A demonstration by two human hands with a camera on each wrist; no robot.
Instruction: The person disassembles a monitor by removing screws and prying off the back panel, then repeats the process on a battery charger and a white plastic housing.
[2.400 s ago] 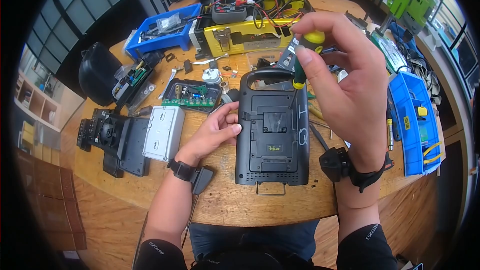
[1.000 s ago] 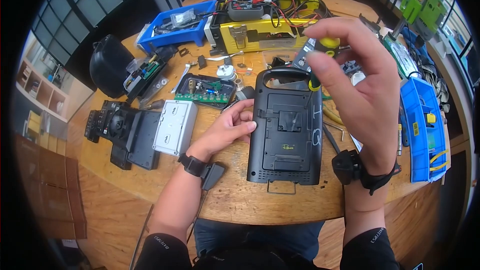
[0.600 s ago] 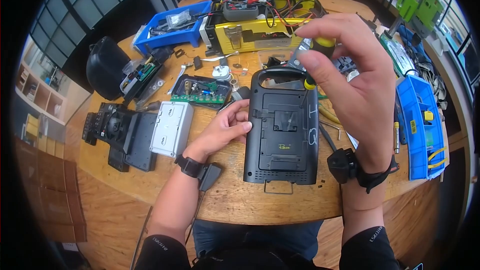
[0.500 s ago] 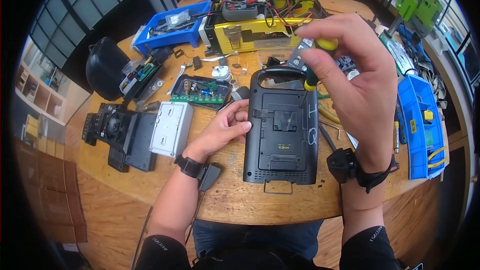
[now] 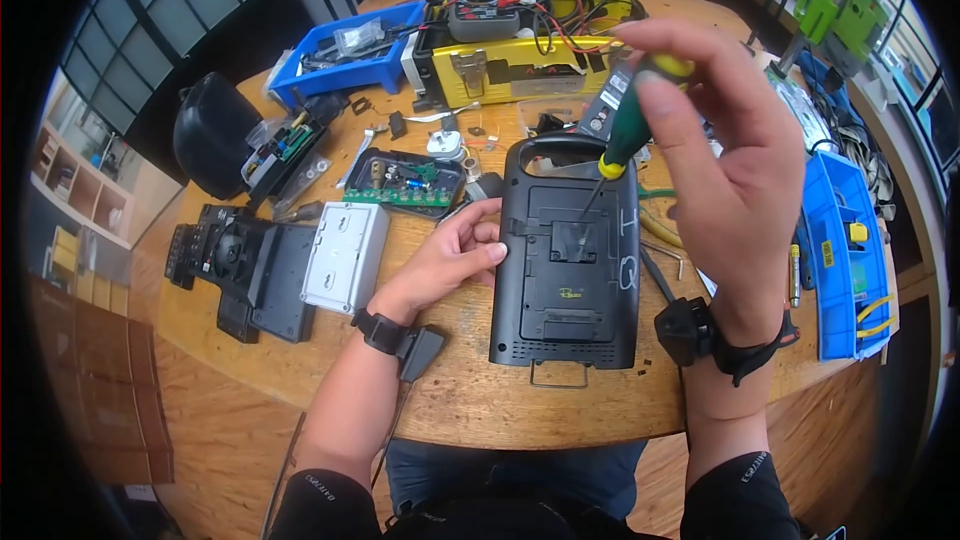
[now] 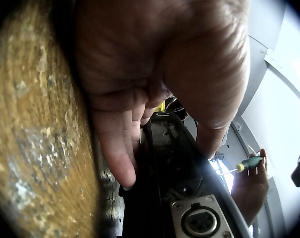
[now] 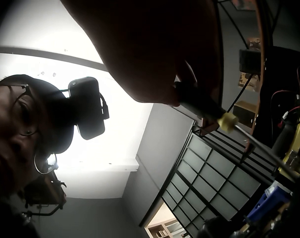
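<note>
A black battery charger [image 5: 508, 315] with a carrying handle lies on the wooden table, its battery plate facing up. At its left edge, my left hand [image 5: 440, 265] grips the casing, thumb on the face and fingers along the side. The left wrist view shows those fingers close to the tabletop, with a round multi-pin socket [image 6: 199, 221] on the charger's end. My right hand [image 5: 735, 170] holds a green and yellow screwdriver [image 5: 625, 130] by its handle, above the charger's upper right. Its shaft slants down to the left over the battery plate, the tip above the plate's middle recess.
Left of the charger are a white box [image 5: 343, 258], an open case with a circuit board [image 5: 400, 196] and black equipment parts [image 5: 280, 285]. Behind stand a blue tray [image 5: 340, 55] and a yellow toolbox [image 5: 510, 65] with a multimeter [image 5: 480, 8]. A blue bin [image 5: 835, 260] is at right.
The screwdriver has gone from nearly upright at the charger's upper right to slanting, its tip shifted left and away from that spot. The left hand keeps its hold.
</note>
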